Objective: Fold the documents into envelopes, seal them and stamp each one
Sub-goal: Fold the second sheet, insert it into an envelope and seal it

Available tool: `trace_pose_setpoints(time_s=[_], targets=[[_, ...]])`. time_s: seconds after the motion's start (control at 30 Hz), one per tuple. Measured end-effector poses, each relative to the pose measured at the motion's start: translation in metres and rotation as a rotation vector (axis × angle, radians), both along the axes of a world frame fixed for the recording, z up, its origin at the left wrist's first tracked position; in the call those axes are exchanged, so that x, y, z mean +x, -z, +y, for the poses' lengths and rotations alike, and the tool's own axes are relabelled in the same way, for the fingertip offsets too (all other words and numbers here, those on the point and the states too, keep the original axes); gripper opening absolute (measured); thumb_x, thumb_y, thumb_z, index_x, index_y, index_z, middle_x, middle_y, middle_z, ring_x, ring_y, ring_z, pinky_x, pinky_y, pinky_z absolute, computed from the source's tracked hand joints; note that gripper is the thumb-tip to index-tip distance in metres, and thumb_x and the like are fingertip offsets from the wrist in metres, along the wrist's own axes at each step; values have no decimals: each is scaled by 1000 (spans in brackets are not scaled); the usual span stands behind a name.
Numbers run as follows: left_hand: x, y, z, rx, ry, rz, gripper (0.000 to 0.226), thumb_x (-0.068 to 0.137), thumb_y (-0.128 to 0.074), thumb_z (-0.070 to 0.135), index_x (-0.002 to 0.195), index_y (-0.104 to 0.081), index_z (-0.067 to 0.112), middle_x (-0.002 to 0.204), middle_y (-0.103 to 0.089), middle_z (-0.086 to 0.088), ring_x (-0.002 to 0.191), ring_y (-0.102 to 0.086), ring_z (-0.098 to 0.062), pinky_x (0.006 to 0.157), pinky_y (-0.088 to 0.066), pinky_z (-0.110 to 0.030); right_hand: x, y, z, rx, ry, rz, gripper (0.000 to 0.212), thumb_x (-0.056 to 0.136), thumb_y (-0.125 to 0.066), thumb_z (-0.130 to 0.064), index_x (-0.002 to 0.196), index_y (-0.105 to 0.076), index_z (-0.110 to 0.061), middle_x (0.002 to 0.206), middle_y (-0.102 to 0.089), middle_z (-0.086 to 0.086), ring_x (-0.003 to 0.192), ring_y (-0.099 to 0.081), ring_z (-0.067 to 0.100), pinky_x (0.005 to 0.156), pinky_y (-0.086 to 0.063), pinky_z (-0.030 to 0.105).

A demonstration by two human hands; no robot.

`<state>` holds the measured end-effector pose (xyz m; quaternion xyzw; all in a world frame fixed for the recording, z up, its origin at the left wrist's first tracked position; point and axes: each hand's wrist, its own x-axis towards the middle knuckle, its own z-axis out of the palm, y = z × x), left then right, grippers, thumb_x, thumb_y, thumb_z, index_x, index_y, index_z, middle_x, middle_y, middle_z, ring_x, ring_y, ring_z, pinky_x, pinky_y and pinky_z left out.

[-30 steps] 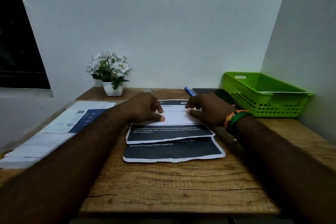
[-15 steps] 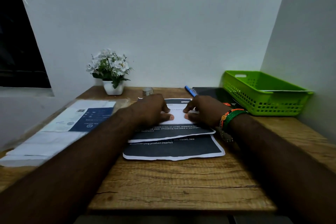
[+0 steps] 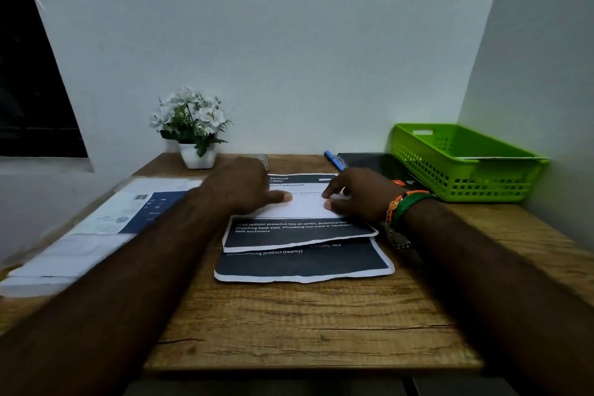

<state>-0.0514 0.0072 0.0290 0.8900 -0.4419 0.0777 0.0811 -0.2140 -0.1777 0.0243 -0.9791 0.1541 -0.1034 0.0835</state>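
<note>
Dark printed documents [image 3: 302, 262] lie stacked at the middle of the wooden desk [image 3: 315, 325]. The top document [image 3: 299, 230] has its far part folded over, so a white flap [image 3: 305, 206] faces up. My left hand [image 3: 239, 186] lies on the flap's left side, its thumb stretched flat to the right. My right hand [image 3: 356, 194] presses the flap's right edge with thumb and fingertips; its wrist wears orange and green bands. A pile of white envelopes and a blue-and-white mailer [image 3: 96, 228] lies along the desk's left edge.
A white pot of white flowers [image 3: 193, 128] stands at the back left. A blue pen [image 3: 334, 160] and a black folder [image 3: 382, 167] lie at the back. A green plastic basket [image 3: 463, 164] holding a sheet sits at the back right, against the side wall.
Both hands slid slightly away from me along the folded flap and drew a little apart. The documents stayed in place.
</note>
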Motion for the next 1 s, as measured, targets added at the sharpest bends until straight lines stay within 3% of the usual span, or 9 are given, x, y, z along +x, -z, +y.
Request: trace_pose_setpoints(time_s=[0.07, 0.13, 0.33, 0.47, 0.6, 0.77, 0.9, 1.0], targets=[[-4, 3, -5, 58, 35, 48, 75, 74, -61, 83, 112, -73, 19, 117, -69, -4, 103, -62, -19, 93, -52, -35, 0, 0, -1, -5, -5, 1, 26, 88, -69, -43, 112, -71, -34, 100, -56, -11, 96, -57, 10, 82, -42, 24], [-4, 5, -7, 68, 52, 63, 75, 72, -64, 83, 118, -67, 24, 121, -64, -2, 106, -58, -18, 93, -50, -35, 1, 0, -1, -11, -15, -4, 26, 88, -69, -43, 112, -71, -33, 101, -57, -11, 92, -55, 9, 81, -41, 23], [2, 9, -7, -24, 53, 164, 60, 62, -72, 82, 95, -59, 33, 111, -59, 6, 104, -54, -17, 93, -50, -38, 0, 0, -2, -4, -31, -8, 27, 88, -70, -42, 114, -69, -32, 102, -57, -12, 92, -54, 9, 81, -41, 23], [0, 6, -5, -103, 130, 108, 51, 67, -80, 69, 95, -58, 34, 105, -57, 10, 101, -54, -14, 84, -45, -33, -1, 4, -1, 39, -74, -99, 35, 88, -71, -41, 119, -66, -25, 102, -56, -12, 94, -54, 8, 81, -38, 21], [-3, 3, -4, -130, 139, 79, 44, 72, -81, 61, 98, -57, 35, 106, -59, 14, 103, -56, -14, 93, -49, -38, 2, 7, 3, 51, -106, -191, 29, 92, -66, -40, 116, -65, -23, 96, -61, -13, 94, -57, 10, 78, -38, 23], [-10, 4, -8, -206, 153, 61, 30, 78, -75, 60, 92, -59, 39, 97, -59, 21, 102, -58, -11, 96, -48, -46, 7, 6, 6, 58, -129, -245, 3, 91, -66, -27, 90, -69, -26, 85, -69, -7, 83, -62, 13, 79, -50, 32], [-22, 3, -15, -347, 199, 57, 25, 79, -59, 68, 90, -62, 45, 85, -61, 25, 90, -58, -6, 93, -49, -48, 9, 1, 8, 86, -174, -342, 11, 93, -64, -24, 83, -60, -27, 72, -59, -11, 70, -54, 8, 67, -39, 30], [-24, 0, -17, -396, 224, 89, 24, 76, -54, 68, 83, -62, 47, 83, -65, 23, 85, -60, -3, 90, -51, -49, 9, -1, 9, 90, -204, -377, 15, 93, -64, -24, 82, -57, -31, 72, -57, -13, 73, -54, 11, 67, -41, 31]])
